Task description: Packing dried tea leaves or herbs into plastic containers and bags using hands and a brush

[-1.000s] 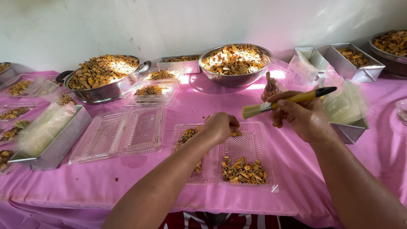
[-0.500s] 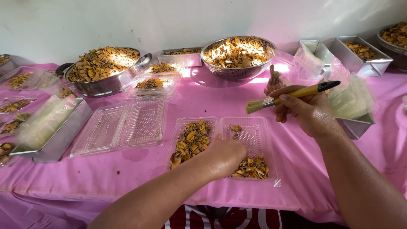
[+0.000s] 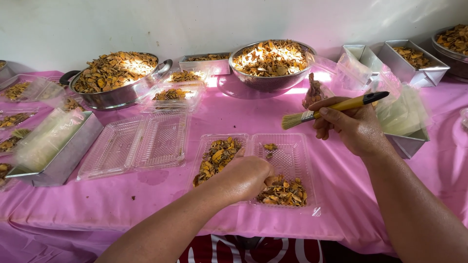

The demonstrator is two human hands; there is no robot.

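**Left hand in the tray, brush held above and to the right**

The left hand (image 3: 246, 178) lies curled inside the open clear plastic tray (image 3: 253, 168), at the near edge of the ridge that divides its two halves. The fingers are bent together over the dried yellow-brown chips (image 3: 285, 191), and they touch the pile that lies just to the right of the hand. Whether some chips are pinched inside the fingers I cannot tell, because the hand covers them. A second pile of chips fills the other half of the tray, just to the left and beyond the knuckles.

The right hand (image 3: 348, 127) is closed firmly around a paint brush (image 3: 336, 108) with a yellow handle and a black end. It holds the brush in the air, beyond and to the right of the tray, well apart from the left hand. The long axis of the brush goes almost level, and the bristles point left, toward the space above the far right corner of the tray. A small bag of chips (image 3: 314, 92) seems pressed behind the same fingers.

So the left hand is much nearer to the chips; the brush hangs higher, with the bristles turned to the tray.
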